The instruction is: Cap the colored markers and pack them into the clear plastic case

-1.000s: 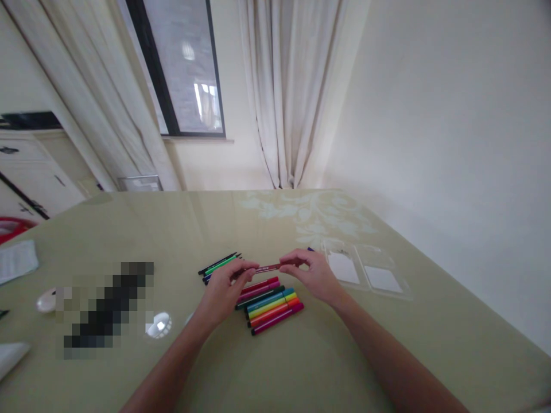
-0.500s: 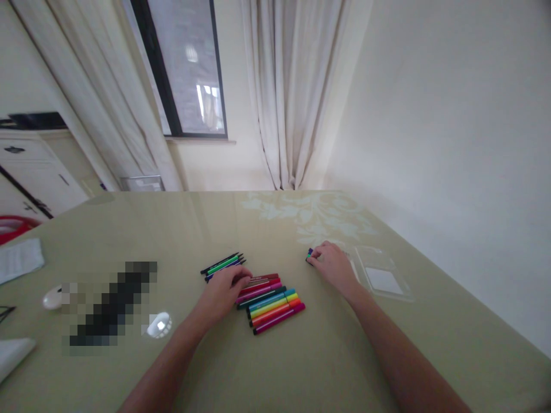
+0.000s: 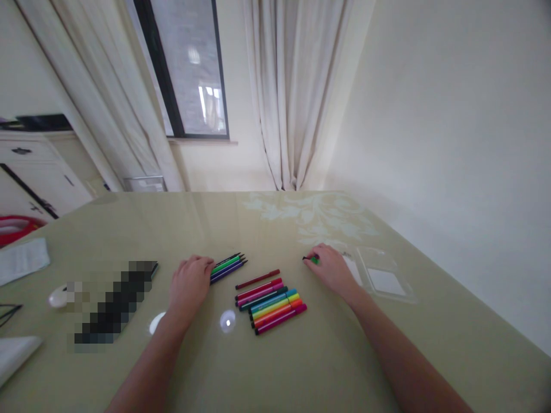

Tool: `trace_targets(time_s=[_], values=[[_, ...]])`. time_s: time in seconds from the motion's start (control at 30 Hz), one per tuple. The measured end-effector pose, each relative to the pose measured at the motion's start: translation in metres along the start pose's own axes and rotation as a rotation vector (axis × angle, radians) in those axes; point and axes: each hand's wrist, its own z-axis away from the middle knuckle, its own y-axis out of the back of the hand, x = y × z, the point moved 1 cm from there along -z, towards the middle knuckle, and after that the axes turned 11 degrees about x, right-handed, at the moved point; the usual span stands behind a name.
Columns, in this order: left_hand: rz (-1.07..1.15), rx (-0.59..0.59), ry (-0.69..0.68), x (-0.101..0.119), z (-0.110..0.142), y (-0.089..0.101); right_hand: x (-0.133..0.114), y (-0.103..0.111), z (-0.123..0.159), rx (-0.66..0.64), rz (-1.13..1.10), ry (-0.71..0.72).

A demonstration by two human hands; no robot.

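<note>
Several uncapped felt-tip pens (image 3: 228, 268) in black, green and blue-purple lie side by side, black tips toward the upper right. My left hand (image 3: 191, 281) is at their back ends, thumb and fingers closed around an end; which pen is hidden. Across from it, my right hand (image 3: 329, 265) rests on the table with fingers pinched on small pen caps (image 3: 315, 260), of which green and dark parts show. Between the hands lies a dark red pen (image 3: 257, 279). Below that is a row of capped felt-tip pens (image 3: 275, 310) in pink, teal, blue, yellow, orange and magenta.
An opened clear plastic case (image 3: 383, 281) lies beyond my right wrist. To the left are a blurred-out dark long object (image 3: 116, 304), a white mouse (image 3: 58, 297) and a white cloth or paper (image 3: 23, 261). The wall borders the table's right edge.
My left hand has moved left, from the dark red pen to the back ends of the uncapped pens. My right hand stays nearly in place, with green now showing at its fingertips.
</note>
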Motion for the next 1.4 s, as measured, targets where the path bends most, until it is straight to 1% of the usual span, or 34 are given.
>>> trace_targets(time_s=[0.13,0.3,0.37,0.47,0.53,0.6,0.67,0.77,0.87,1.03,1.2,1.4], values=[[0.013,-0.046,0.008,-0.001,0.000,0.000,-0.006,0.001,0.000,0.021,-0.141,-0.058],[0.057,-0.050,0.010,0.001,0.001,-0.002,-0.012,0.002,0.002,0.076,-0.266,-0.041],[0.079,-0.030,0.008,0.000,0.000,-0.004,-0.014,0.002,0.003,0.096,-0.315,-0.026],[0.194,0.050,0.035,0.003,-0.003,-0.004,-0.019,0.003,0.003,0.117,-0.434,-0.005],[0.344,0.102,0.026,0.011,-0.004,-0.002,-0.024,0.004,0.004,0.124,-0.522,0.011],[0.523,0.113,-0.028,0.023,-0.002,0.001,-0.028,0.005,0.004,0.136,-0.583,0.036],[0.671,0.086,-0.090,0.039,0.003,0.003,-0.031,0.007,0.005,0.159,-0.616,0.058],[0.779,0.023,-0.142,0.058,0.014,0.006,-0.035,0.010,0.007,0.178,-0.649,0.077],[0.793,-0.015,-0.134,0.067,0.021,0.008,-0.037,0.012,0.007,0.167,-0.672,0.088],[0.807,-0.034,-0.142,0.068,0.022,0.011,-0.041,0.015,0.008,0.151,-0.675,0.108],[0.795,-0.040,-0.163,0.071,0.024,0.014,-0.045,0.017,0.010,0.133,-0.665,0.090],[0.800,-0.021,-0.256,0.079,0.028,0.015,-0.047,0.015,0.012,0.127,-0.693,0.142]])
